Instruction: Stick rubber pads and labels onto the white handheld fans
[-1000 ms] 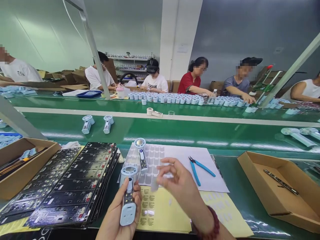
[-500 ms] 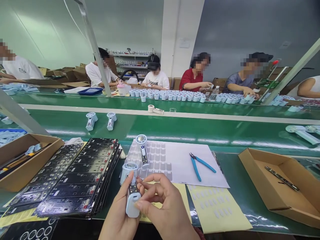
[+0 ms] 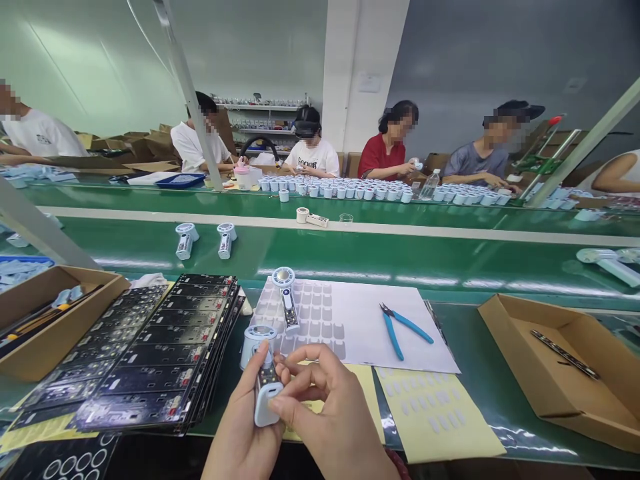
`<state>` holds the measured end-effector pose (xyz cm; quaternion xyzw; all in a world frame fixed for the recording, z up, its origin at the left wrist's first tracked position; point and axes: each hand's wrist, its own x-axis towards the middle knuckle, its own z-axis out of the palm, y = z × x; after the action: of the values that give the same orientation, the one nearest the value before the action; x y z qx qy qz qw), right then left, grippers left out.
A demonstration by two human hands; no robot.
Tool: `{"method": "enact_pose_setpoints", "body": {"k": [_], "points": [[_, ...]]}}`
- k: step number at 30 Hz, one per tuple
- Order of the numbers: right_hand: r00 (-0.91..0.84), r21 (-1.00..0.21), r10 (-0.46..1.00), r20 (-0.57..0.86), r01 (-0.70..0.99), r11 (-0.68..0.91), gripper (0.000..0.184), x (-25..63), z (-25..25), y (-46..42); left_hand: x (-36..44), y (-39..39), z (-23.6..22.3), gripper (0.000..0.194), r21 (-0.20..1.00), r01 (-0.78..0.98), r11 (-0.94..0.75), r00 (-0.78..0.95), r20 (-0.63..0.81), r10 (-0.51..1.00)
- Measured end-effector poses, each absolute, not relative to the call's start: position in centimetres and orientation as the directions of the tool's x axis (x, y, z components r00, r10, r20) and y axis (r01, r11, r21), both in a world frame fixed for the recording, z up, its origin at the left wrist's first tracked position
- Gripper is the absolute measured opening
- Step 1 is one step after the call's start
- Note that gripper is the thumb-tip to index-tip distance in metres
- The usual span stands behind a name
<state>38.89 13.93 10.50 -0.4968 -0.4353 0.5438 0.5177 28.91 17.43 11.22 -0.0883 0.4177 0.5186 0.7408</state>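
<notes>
Fan point(image 3: 269, 404) lay between thumb and curled fingers of left hand point(image 3: 245, 417); right hand point(image 3: 333, 407), earlier apart, had closed in, thumb against handle, cannot tell what fingertips pinched.

With the held fan point(image 3: 265, 403) in the left grip point(image 3: 240, 427) as the centre, the right grip point(image 3: 327, 407) touches it at three o'clock. The spare fan point(image 3: 288, 303) lies at twelve to one on the sheet point(image 3: 365, 320), whose right half carries the cutter point(image 3: 393, 333) at two. The label sheet point(image 3: 430, 443) lies at three to four. Farther out, at three, the right box point(image 3: 540, 373) holds a strip point(image 3: 565, 353). The boards point(image 3: 150, 353) lie at ten, between the held fan and the left box point(image 3: 50, 347). Beyond, two fans point(image 3: 183, 243) stand at eleven; the cups point(image 3: 350, 190) stretch from twelve to one.
</notes>
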Motion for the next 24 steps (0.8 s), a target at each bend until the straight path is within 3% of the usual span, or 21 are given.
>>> {"method": "enact_pose_setpoints", "body": {"k": [4,6,8,10,11,13,15,17,20,24], "points": [[0.121,-0.986,0.989,0.082,0.152,0.063,0.036,38.1,10.4,13.0,29.2,16.9,11.6,0.019,0.279,-0.859,0.430,0.115,-0.712,0.692],[0.161,-0.956,0.974,0.157,0.273,0.109,0.051,38.1,10.1,12.9,29.2,16.7,11.9,0.019,0.231,-0.871,0.434,0.144,-0.724,0.674],[0.194,-0.960,0.971,0.138,0.267,0.083,0.069,38.7,9.7,13.2,29.0,16.6,12.2,0.016,0.136,-0.881,0.453,0.220,-0.731,0.646],[0.218,-0.986,0.973,0.074,0.160,0.040,0.065,40.2,9.2,13.5,28.6,16.3,12.3,0.015,0.071,-0.868,0.491,0.303,-0.708,0.638],[0.230,-0.992,0.972,0.053,0.121,0.025,0.056,41.2,8.8,13.5,28.3,16.2,12.2,0.015,0.095,-0.851,0.517,0.319,-0.688,0.652],[0.241,-0.984,0.968,0.065,0.178,0.022,0.037,43.3,7.9,13.3,27.6,15.8,11.7,0.016,0.291,-0.780,0.555,0.248,-0.670,0.699],[0.228,-0.924,0.967,0.112,0.383,0.016,0.025,45.1,6.5,12.7,27.1,15.5,10.9,0.024,0.536,-0.649,0.539,0.098,-0.644,0.759],[0.202,-0.819,0.969,0.139,0.574,-0.002,0.019,46.1,4.8,12.0,26.8,15.1,9.9,0.029,0.693,-0.524,0.495,-0.015,-0.589,0.808],[0.206,-0.681,0.961,0.183,0.731,-0.027,0.015,46.2,2.5,11.5,26.9,14.7,8.9,0.036,0.761,-0.449,0.469,0.006,-0.522,0.853],[0.196,-0.643,0.957,0.212,0.766,-0.015,0.016,45.4,1.6,11.9,27.2,14.5,8.1,0.050,0.769,-0.435,0.468,0.025,-0.509,0.860]]}}
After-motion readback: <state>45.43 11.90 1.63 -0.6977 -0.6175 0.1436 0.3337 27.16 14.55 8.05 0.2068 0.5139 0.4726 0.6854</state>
